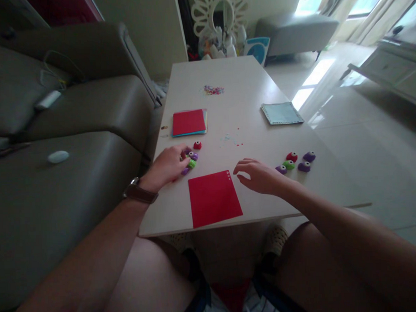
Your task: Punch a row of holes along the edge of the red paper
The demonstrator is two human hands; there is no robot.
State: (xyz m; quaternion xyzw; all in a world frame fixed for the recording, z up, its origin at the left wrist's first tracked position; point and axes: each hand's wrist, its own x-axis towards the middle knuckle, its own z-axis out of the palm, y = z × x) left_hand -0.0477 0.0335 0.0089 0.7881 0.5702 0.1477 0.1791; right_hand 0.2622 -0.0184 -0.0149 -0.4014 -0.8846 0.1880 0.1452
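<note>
1. No writing, brand or number can be read on the red sheet [214,204] lying on the tabletop [246,86].
2. The stack of coloured paper [189,122] and the pale blue pad [282,113] show no legible print.
3. The small punches [295,162] are too small to show any label.

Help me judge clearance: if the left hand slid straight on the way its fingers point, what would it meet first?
Probably the cluster of small paper punches right at the left hand fingertips; it already seems to touch them, though depth is unclear.
</note>
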